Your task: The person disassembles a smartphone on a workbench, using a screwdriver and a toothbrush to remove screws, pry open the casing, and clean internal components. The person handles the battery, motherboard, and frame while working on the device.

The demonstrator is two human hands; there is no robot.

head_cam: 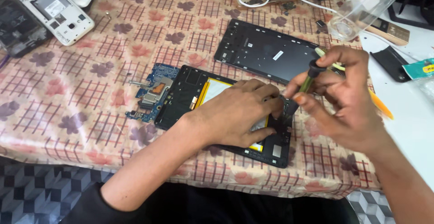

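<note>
Both forearms come in from the lower edge of the view and converge toward the middle. The left forearm, bare below a dark sleeve pushed up near the elbow, runs up and to the right, its wrist fairly straight. The left hand (235, 113) lies palm down with knuckles raised, fingers curled forward and pressing downward, the thumb tucked along the underside. The right forearm enters from the lower right corner and angles up to the left. The right hand (343, 95) is raised higher, wrist bent, fingers bunched in a pinch (thumb and forefinger meeting near the left hand's fingertips), the remaining fingers curled loosely behind.
</note>
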